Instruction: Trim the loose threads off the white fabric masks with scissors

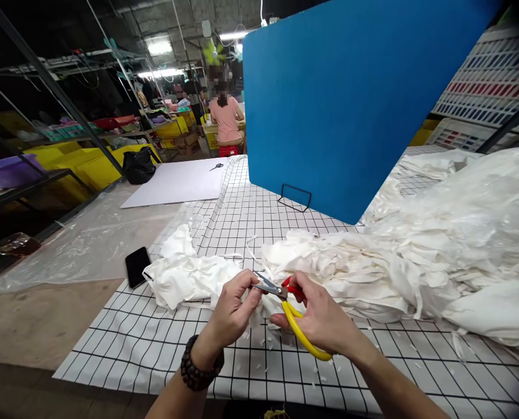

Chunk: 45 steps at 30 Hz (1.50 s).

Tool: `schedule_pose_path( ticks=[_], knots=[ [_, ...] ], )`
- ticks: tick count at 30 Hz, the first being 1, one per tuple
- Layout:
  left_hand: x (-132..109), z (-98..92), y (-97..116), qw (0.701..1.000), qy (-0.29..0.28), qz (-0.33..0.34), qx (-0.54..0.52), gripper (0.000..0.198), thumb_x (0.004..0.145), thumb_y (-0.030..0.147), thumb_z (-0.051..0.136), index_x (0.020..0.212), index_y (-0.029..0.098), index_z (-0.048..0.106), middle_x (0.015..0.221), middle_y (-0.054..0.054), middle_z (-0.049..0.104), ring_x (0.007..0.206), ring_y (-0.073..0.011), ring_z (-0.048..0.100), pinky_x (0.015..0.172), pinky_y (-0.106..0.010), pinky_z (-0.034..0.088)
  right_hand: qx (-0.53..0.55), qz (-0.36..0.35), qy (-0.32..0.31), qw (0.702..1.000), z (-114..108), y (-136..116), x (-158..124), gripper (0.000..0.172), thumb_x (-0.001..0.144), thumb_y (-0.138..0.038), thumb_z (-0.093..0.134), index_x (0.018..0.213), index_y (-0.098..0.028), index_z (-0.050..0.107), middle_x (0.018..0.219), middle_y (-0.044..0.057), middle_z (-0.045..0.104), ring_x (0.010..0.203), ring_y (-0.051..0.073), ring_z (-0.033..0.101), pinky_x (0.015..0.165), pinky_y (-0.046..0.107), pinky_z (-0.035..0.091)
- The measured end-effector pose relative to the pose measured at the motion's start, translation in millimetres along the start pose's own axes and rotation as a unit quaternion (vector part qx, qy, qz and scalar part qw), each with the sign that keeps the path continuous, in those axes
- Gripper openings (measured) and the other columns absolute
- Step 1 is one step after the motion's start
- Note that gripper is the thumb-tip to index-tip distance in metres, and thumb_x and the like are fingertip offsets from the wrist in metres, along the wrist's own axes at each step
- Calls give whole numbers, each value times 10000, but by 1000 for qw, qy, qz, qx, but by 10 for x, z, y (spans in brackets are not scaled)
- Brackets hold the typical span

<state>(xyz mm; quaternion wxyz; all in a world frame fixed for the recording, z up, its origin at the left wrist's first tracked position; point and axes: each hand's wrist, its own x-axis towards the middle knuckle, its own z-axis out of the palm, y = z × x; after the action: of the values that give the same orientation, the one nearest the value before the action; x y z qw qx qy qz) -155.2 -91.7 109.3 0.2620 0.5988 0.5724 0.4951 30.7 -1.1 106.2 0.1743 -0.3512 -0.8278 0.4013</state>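
Observation:
Scissors (302, 331) with one red and one yellow handle are held in my right hand (324, 317), their blades parted and pointing left. The blade tips reach the pinched fingers of my left hand (233, 305), which wears a dark beaded bracelet. A small white piece shows at those fingertips, too small to name. White cloth (193, 276) lies just beyond my left hand, and a long heap of white cloth (355, 273) stretches to the right behind my right hand. Small white scraps (270, 343) are scattered on the grid-patterned cloth below both hands.
A black phone (137, 267) lies left of the cloth. A large blue board (329, 110) stands behind on a wire stand. Farther back are a white sheet (180, 181), small dark scissors (216, 166) and a black bag (139, 165). A person in pink (227, 120) sits in the distance.

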Motion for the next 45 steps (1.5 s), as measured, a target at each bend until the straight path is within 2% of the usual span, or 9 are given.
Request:
schedule_pose_path(
  ticks=[8, 16, 18, 22, 25, 30, 36, 42, 45],
  knots=[
    [0, -6, -17, 997, -61, -30, -40, 249, 941, 319, 478, 799, 167, 614, 784, -44, 585, 746, -176, 536, 713, -290, 404, -6, 25, -4, 1000, 15, -24, -52, 444, 669, -512, 751, 860, -240, 456, 777, -36, 565, 685, 155, 481, 608, 282, 389],
    [-4, 9, -7, 992, -63, -57, -95, 309, 916, 390, 515, 729, 162, 609, 714, -32, 533, 678, -161, 489, 645, -274, 385, 103, 66, -28, 992, -11, 181, 2, 431, 642, -438, 795, 741, -220, 436, 645, -80, 473, 586, 105, 402, 525, 233, 334],
    [-3, 20, -10, 990, -69, -63, -102, 310, 915, 400, 515, 735, 164, 605, 717, -31, 531, 674, -159, 489, 641, -273, 384, 207, 75, -10, 976, 31, 197, 25, 445, 630, -414, 820, 764, -222, 441, 666, -76, 506, 597, 103, 438, 543, 233, 372],
    [6, 55, -7, 991, -81, -55, -94, 293, 930, 380, 499, 753, 168, 594, 725, -25, 536, 686, -157, 496, 667, -273, 389, 449, 30, -24, 893, 137, 101, 67, 443, 672, -352, 824, 904, -235, 466, 965, -5, 642, 654, 91, 546, 651, 264, 482],
    [8, 67, 2, 994, -77, -39, -62, 286, 939, 359, 486, 737, 172, 563, 714, -16, 514, 684, -154, 487, 675, -276, 385, 496, -2, -25, 868, 184, -3, 94, 418, 690, -299, 825, 924, -238, 484, 987, 3, 654, 732, 114, 609, 697, 273, 507],
    [-14, 42, 9, 997, -74, -23, 19, 253, 941, 309, 488, 729, 175, 523, 695, 4, 482, 658, -138, 451, 622, -259, 355, 471, -15, -3, 882, 188, -81, 119, 435, 640, -236, 855, 840, -228, 468, 799, -37, 646, 710, 119, 600, 703, 263, 502],
    [-5, 33, -6, 995, -92, -11, 35, 244, 940, 293, 488, 748, 162, 563, 714, -13, 534, 683, -144, 488, 644, -264, 375, 496, 3, -12, 868, 223, -57, 156, 466, 589, -189, 869, 806, -219, 458, 731, -53, 623, 624, 86, 539, 608, 212, 445],
    [-28, 26, -11, 997, -69, -21, 4, 253, 947, 295, 478, 757, 161, 580, 730, -7, 518, 690, -139, 482, 672, -261, 382, 501, 45, 72, 861, 103, 106, 140, 443, 599, -211, 856, 838, -223, 484, 766, -47, 603, 692, 97, 560, 651, 208, 449],
    [-43, -92, -46, 999, -12, -25, -16, 236, 947, 295, 473, 790, 167, 593, 754, -9, 533, 715, -145, 507, 684, -259, 398, 421, 86, -66, 900, -59, 265, -70, 403, 632, -219, 827, 838, -227, 481, 798, -20, 628, 671, 129, 578, 604, 246, 465]
  ],
)
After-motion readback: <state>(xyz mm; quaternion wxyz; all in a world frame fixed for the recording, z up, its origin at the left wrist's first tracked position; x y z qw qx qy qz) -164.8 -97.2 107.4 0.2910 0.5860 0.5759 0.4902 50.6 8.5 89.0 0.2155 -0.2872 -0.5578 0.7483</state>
